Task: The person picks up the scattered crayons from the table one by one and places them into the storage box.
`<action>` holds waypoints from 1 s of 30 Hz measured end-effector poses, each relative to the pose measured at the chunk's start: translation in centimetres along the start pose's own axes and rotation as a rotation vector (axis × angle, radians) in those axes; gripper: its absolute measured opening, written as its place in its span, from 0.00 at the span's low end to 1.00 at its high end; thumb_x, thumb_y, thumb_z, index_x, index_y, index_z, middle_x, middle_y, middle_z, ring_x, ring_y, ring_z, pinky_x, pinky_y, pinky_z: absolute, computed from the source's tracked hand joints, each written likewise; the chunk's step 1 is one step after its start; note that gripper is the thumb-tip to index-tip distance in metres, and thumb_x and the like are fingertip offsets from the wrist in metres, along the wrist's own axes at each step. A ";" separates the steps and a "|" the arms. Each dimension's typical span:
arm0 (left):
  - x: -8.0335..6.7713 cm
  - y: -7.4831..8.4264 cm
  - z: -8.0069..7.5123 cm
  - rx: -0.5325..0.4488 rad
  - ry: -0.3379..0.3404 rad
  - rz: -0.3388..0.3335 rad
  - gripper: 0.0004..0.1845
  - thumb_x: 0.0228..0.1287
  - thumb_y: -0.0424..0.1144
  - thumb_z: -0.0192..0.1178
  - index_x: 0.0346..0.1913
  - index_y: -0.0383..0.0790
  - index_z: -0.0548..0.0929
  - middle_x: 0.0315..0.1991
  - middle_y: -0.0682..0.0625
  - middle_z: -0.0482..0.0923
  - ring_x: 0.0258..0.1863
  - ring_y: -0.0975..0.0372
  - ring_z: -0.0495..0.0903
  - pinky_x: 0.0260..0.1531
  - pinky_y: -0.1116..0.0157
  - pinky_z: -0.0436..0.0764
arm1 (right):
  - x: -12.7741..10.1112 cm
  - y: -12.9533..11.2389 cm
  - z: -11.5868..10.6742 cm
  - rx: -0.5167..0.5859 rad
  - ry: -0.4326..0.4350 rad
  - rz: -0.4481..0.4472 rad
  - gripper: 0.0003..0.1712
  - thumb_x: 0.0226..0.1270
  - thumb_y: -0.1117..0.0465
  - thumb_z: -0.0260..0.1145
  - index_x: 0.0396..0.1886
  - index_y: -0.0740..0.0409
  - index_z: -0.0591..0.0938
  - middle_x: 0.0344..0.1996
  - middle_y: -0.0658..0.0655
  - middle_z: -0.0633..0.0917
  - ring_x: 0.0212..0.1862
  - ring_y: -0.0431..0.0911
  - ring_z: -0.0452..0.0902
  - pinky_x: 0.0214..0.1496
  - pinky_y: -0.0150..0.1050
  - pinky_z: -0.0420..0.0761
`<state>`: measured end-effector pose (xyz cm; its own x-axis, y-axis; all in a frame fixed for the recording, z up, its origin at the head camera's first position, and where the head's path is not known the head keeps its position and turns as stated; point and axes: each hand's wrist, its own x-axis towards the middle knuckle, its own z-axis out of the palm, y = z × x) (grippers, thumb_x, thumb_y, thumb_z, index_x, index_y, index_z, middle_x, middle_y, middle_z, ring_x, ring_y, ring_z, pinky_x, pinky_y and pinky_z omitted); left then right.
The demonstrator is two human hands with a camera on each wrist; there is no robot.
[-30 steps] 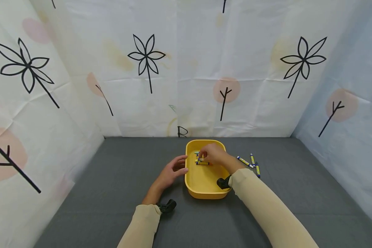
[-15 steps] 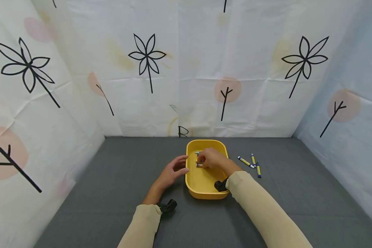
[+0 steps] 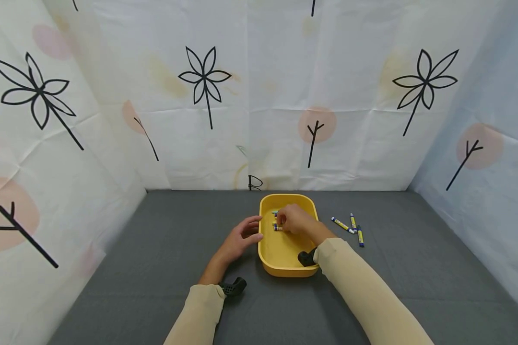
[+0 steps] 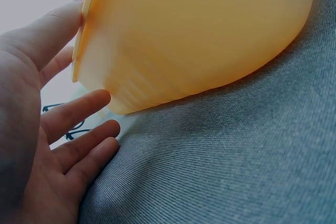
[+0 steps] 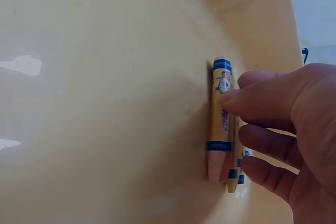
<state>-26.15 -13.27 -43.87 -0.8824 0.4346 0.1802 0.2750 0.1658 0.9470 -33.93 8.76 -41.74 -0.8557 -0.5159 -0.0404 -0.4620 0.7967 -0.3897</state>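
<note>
Item one: yellow tub [image 3: 285, 266] on the grey cloth [image 3: 155, 249], just past my two sleeves at 12 o'clock from where I look down. Contents: several crayons [image 3: 277, 227] with yellow wrappers and blue bands, lying near its far left inner wall; I cannot count them from the head view. My right hand [image 3: 295, 220] is inside the tub, fingers bent down onto those crayons. The right wrist view alone shows the contact: a fingertip [image 5: 231, 99] presses on the top crayon [image 5: 220, 119], which lies flat on the tub floor with at least one more tucked behind it; whether any finger wraps round it I cannot tell. My left hand [image 3: 241, 237] sits at 9 o'clock of the tub, fingers straight and relaxed. The left wrist view shows what the head view hides: the fingers [image 4: 73, 114] beside the tub's outer wall [image 4: 199, 35], gripping nothing. Item two: three loose crayons [image 3: 349, 225] on the cloth at 3 o'clock of the tub, apart from it.
</note>
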 end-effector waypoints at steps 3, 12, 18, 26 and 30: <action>0.0 0.1 0.1 0.004 0.005 -0.004 0.28 0.68 0.31 0.58 0.69 0.30 0.65 0.64 0.27 0.66 0.62 0.40 0.69 0.59 0.48 0.70 | -0.3 -0.3 -0.5 0.050 0.034 0.020 0.07 0.54 0.73 0.69 0.31 0.58 0.84 0.25 0.50 0.78 0.30 0.45 0.71 0.33 0.36 0.73; 0.0 0.0 0.0 0.020 0.008 -0.017 0.29 0.68 0.32 0.59 0.69 0.30 0.64 0.64 0.28 0.67 0.62 0.41 0.70 0.59 0.49 0.71 | -1.5 0.5 -3.2 0.113 0.148 0.029 0.05 0.61 0.70 0.67 0.37 0.59 0.84 0.29 0.51 0.80 0.31 0.46 0.73 0.36 0.40 0.76; 0.8 -2.7 0.2 0.029 0.062 -0.018 0.29 0.68 0.34 0.60 0.70 0.34 0.66 0.64 0.33 0.69 0.60 0.44 0.72 0.58 0.48 0.71 | -2.7 2.0 -5.1 0.206 0.226 0.084 0.06 0.63 0.69 0.67 0.40 0.64 0.83 0.32 0.55 0.79 0.35 0.49 0.73 0.38 0.43 0.77; 1.1 -3.8 0.4 0.034 0.099 -0.027 0.28 0.67 0.36 0.62 0.69 0.41 0.69 0.63 0.39 0.72 0.59 0.49 0.74 0.58 0.49 0.72 | -4.5 4.7 -5.9 0.238 0.289 0.182 0.07 0.65 0.67 0.66 0.42 0.64 0.82 0.34 0.58 0.80 0.38 0.52 0.74 0.39 0.45 0.77; 0.9 -3.0 0.3 0.029 0.080 -0.038 0.29 0.68 0.34 0.60 0.70 0.37 0.67 0.64 0.36 0.70 0.60 0.47 0.73 0.59 0.48 0.71 | -5.4 6.2 -5.5 0.225 0.298 0.179 0.09 0.64 0.69 0.66 0.43 0.65 0.82 0.35 0.59 0.79 0.38 0.54 0.75 0.39 0.46 0.78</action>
<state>-27.64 -13.09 -46.62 -0.9197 0.3556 0.1663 0.2509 0.2066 0.9457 -33.52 18.25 -38.86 -0.9634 -0.2350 0.1292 -0.2650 0.7599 -0.5935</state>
